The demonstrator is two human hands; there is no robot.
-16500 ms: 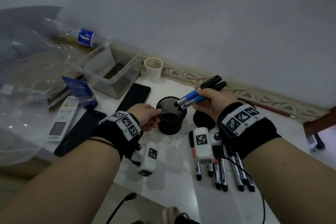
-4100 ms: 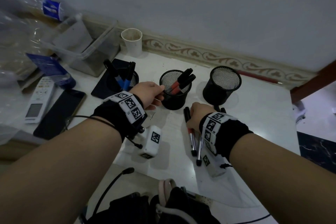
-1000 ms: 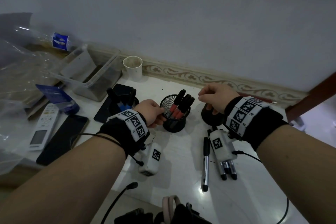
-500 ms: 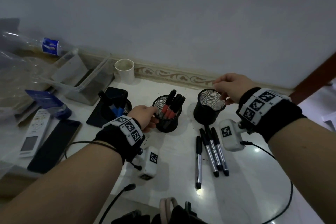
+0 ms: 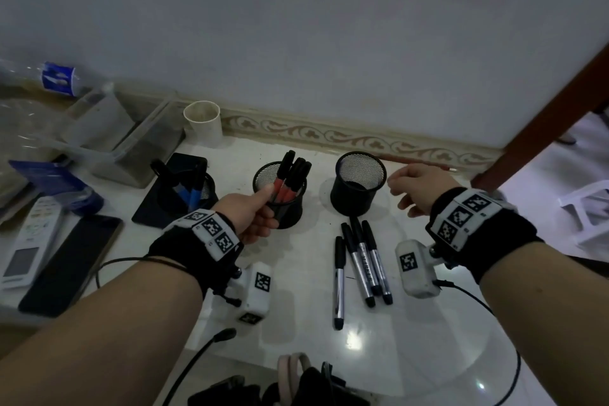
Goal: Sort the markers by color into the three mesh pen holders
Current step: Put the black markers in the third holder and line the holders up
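Note:
Three black mesh pen holders stand in a row on the white table. The left holder (image 5: 207, 189) has blue markers (image 5: 191, 195) in it. My left hand (image 5: 252, 212) grips the middle holder (image 5: 291, 211), which is filled with red markers (image 5: 287, 188). The right holder (image 5: 354, 193) looks empty. My right hand (image 5: 420, 186) hovers just right of it, fingers loosely apart, holding nothing. Several grey markers with black caps (image 5: 361, 262) lie on the table below the right holder.
A white paper cup (image 5: 202, 123) stands by the wall. A clear plastic box (image 5: 131, 145), a dark phone (image 5: 71, 264), a remote (image 5: 31, 242) and plastic bags crowd the left side. Another phone (image 5: 158, 198) lies under the left holder. Cables and a bag sit at the front edge.
My right hand has come off the right holder's rim and moved down to its right side. My left hand still grips the middle holder. The view has shifted slightly.

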